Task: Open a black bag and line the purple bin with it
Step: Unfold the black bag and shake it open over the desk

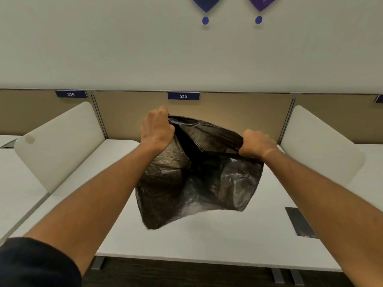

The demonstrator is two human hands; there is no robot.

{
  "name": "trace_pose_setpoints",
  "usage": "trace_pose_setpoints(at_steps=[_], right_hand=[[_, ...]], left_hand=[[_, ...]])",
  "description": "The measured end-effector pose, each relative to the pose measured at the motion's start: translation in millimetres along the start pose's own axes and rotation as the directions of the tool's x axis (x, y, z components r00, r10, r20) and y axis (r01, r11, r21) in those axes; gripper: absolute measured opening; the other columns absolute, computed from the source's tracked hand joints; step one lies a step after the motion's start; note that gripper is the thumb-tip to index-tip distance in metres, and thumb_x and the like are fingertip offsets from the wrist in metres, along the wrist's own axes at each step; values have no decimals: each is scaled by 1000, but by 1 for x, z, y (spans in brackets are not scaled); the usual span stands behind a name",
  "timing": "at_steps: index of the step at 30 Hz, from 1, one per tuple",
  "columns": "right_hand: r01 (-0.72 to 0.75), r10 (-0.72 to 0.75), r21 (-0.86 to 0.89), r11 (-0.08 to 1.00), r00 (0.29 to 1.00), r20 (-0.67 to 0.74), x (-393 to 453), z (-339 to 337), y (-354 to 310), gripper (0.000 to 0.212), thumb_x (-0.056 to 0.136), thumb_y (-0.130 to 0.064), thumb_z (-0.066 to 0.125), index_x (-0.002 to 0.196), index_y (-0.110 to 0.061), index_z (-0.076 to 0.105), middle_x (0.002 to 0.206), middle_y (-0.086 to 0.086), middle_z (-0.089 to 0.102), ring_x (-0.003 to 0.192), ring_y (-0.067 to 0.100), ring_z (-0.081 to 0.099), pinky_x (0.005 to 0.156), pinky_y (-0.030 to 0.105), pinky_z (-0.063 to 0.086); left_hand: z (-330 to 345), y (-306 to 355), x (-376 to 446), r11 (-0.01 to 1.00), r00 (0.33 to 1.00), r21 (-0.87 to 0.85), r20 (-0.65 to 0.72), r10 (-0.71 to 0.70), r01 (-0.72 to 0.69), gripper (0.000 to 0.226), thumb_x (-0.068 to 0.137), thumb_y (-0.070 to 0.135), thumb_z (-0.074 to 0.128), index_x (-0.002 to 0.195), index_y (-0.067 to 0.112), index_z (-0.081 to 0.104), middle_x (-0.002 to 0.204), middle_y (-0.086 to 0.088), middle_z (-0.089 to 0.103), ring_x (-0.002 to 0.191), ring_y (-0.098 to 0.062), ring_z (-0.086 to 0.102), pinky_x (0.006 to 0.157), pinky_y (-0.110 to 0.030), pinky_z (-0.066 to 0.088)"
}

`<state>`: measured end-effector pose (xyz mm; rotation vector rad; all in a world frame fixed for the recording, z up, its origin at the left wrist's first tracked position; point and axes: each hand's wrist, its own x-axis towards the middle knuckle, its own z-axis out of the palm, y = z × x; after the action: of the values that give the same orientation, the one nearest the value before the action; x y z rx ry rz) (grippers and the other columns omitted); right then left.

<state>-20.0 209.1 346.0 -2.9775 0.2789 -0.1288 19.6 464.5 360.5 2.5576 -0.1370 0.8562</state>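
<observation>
A black plastic bag hangs in the air above the white desk, its mouth pulled apart at the top. My left hand grips the left side of the bag's rim, raised a little higher. My right hand grips the right side of the rim. The bag's body billows downward between my forearms, its bottom corner just above the desk surface. No purple bin is in view.
White side dividers stand at the left and right of the desk. A tan back panel carries a label reading 215. A dark flat rectangle lies on the desk at the right. Dark floor lies below the desk's front edge.
</observation>
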Motion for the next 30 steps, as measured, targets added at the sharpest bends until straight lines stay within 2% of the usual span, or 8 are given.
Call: trace_pose_setpoints(at_steps=[6,10,13,15,17,21,25,30], right_hand=[[-141,158,181,973,984,-85,3,3,1,20,85,-27,64,89,-9,58,75,6,55,78,29,59,64,31,45],[-189,239,301,935,962,-136,5,6,5,17,87,-22,63,88,-7,57,77,9,55,77,29,58,64,32,45],[-186,296,611,770,952,-83,12,8,7,9,85,-11,59,83,-1,60,86,15,62,86,34,61,71,39,54],[-178,294,740,649,955,-28,17,10,5,13,86,-12,59,91,-3,66,92,18,66,91,38,64,82,49,57],[-150,248,777,612,969,-8,15,11,-3,17,91,-21,61,96,-6,67,93,18,67,92,37,64,85,51,56],[-104,168,835,540,986,14,4,3,-29,26,91,-34,64,82,-10,64,85,14,66,88,33,65,77,41,54],[-157,166,874,460,982,90,-5,0,-45,25,87,-30,65,95,-7,66,95,15,70,90,31,67,87,46,55],[-136,155,858,496,986,66,-15,12,-64,29,90,-32,63,99,-4,69,96,13,70,92,30,66,87,44,54]], left_hand=[[-20,-19,7,997,996,-4,-36,-80,80,20,85,3,55,103,4,61,96,-17,64,79,-33,57,65,-40,47],[-35,-33,9,986,985,-1,-54,-166,166,22,85,5,55,106,3,60,98,-19,63,79,-29,51,65,-38,40],[-44,-43,9,976,975,-16,-52,-217,216,22,86,8,55,107,3,60,101,-19,62,80,-29,49,66,-38,40],[-47,-47,8,972,972,-35,-24,-235,234,23,87,9,54,108,3,60,100,-18,60,81,-28,49,67,-37,39],[-48,-51,5,969,970,-43,-2,-243,242,24,87,10,54,109,4,61,99,-16,58,81,-28,49,68,-36,38],[-49,-60,3,962,965,-77,15,-261,261,26,86,10,54,109,3,61,98,-15,58,82,-29,50,68,-36,40],[-53,-74,1,937,945,-129,48,-322,326,23,84,14,53,100,3,65,95,-16,62,82,-31,55,69,-37,44],[-54,-93,-11,886,912,-218,107,-395,409,16,86,13,50,84,3,63,77,-9,55,67,-20,47,58,-34,39]])
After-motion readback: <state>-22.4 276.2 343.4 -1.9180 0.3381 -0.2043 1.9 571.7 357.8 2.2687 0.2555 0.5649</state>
